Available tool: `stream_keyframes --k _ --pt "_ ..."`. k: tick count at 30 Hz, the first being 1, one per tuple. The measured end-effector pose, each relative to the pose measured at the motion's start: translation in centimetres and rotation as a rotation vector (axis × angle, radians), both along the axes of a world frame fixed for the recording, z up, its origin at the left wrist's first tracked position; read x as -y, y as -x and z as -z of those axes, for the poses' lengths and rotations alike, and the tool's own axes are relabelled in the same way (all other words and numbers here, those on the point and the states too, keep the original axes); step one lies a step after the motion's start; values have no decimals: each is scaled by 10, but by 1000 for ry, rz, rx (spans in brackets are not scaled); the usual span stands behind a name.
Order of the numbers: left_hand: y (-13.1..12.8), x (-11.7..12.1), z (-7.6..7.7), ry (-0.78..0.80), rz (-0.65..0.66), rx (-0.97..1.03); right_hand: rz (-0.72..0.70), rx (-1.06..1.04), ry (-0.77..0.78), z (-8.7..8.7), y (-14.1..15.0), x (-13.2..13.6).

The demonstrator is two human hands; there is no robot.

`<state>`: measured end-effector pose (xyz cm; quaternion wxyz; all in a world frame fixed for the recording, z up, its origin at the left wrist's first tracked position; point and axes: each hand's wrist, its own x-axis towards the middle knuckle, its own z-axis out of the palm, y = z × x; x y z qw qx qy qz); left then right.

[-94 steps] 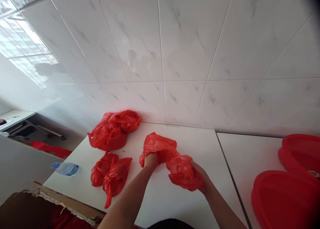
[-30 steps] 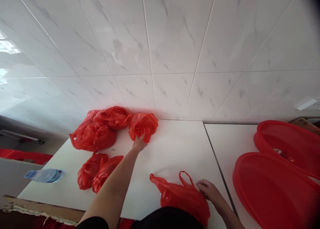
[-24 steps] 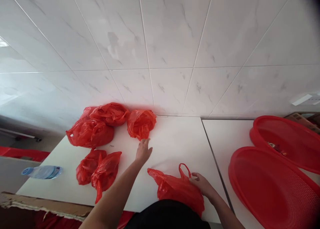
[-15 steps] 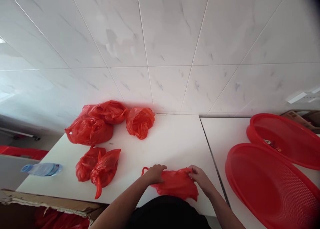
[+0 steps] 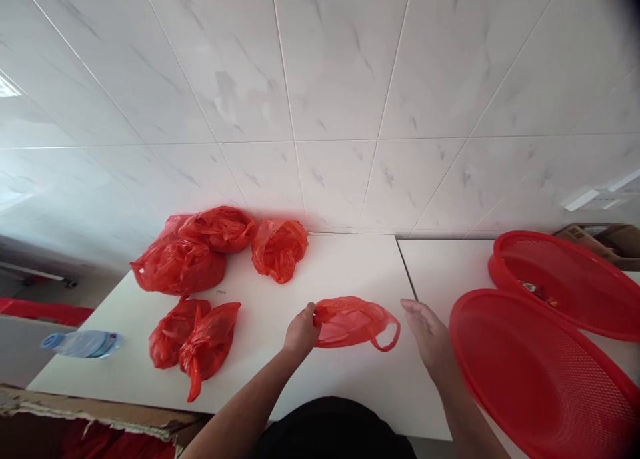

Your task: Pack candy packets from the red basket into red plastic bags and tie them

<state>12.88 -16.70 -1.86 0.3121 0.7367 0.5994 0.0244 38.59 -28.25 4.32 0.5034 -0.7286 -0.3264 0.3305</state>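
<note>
A thin red plastic bag (image 5: 345, 322) hangs puffed open above the white table, its loop handle pointing right. My left hand (image 5: 303, 331) is closed around the bag's left end. Just beyond the loop, my right hand (image 5: 425, 322) is apart from the bag, fingers stretched out and holding nothing. Toward the left lie two knotted red bags (image 5: 213, 342), both filled and close together. Behind them several bulging red bags (image 5: 183, 262) rest against the tiled wall, with a smaller crumpled red bag (image 5: 280, 249) on their right.
Two red plastic baskets (image 5: 525, 372) stand on the right table, the rear one (image 5: 575, 272) holding a few small items. A water bottle (image 5: 83, 343) lies at the left edge. An open cardboard box (image 5: 100, 405) with red bags inside sits at lower left; another carton (image 5: 607, 242) is at far right.
The bag went from lying flat under both hands to being lifted and spread open in my left hand. My right hand let go and moved right.
</note>
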Motion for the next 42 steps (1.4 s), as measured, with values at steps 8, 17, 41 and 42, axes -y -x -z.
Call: stream_keyframes --k 8,17,41,42 --pt "-21 15 -2 154 -90 296 -444 153 141 33 66 -42" --pt "21 -3 -9 -147 -174 149 -117 5 703 105 38 -30" --pt "-23 1 20 -373 789 -180 -405 -432 389 115 19 -37" --pt "-28 3 21 -366 831 -166 -439 -357 398 116 23 -40"
